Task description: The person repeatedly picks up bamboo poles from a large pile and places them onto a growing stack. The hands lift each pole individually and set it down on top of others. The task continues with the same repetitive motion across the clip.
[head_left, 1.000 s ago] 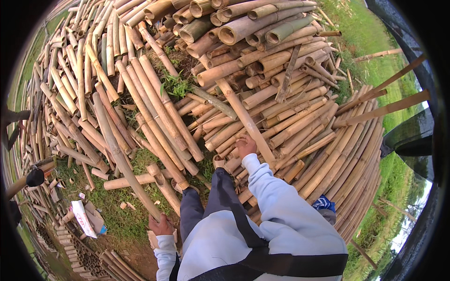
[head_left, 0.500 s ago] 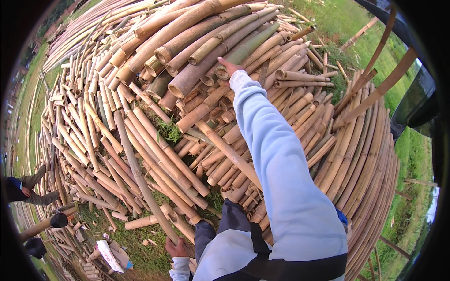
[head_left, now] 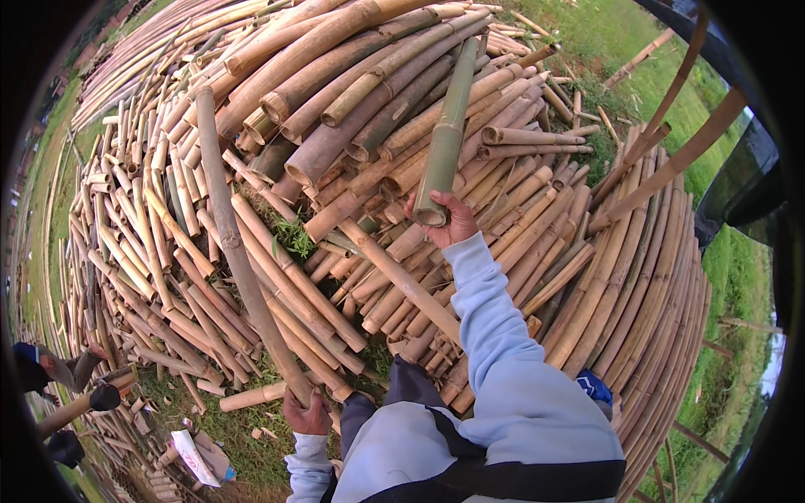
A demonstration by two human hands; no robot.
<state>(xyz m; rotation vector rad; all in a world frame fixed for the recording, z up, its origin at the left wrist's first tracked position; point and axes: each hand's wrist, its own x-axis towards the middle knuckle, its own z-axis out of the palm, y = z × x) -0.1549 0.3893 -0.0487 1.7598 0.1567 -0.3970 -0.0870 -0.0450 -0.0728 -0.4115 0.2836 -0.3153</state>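
My right hand (head_left: 454, 220) is wrapped round the near end of a thick green bamboo pole (head_left: 444, 151). This pole is tilted above the pile, its open cut end facing me and its far end by the stacked poles. Low on my left, my left hand (head_left: 309, 412) is closed round the lower end of a long, slim brown bamboo pole (head_left: 234, 243), which slants up and away to the left across other pieces. Beside the green pole, several thick brownish bamboo poles (head_left: 323, 151) lie stacked with their cut ends toward me.
Cut bamboo pieces (head_left: 159, 251) spread over the left. Long bamboo poles (head_left: 620, 285) are stacked on the right, near slanting posts (head_left: 671, 180). A white and brown carton (head_left: 197, 457) lies on the grass at lower left. Another person's hand (head_left: 98, 352) shows at the left rim.
My right hand has drawn the green pole out of the stack toward me. My left hand has lifted the slim pole's near end, and its far end has swung higher.
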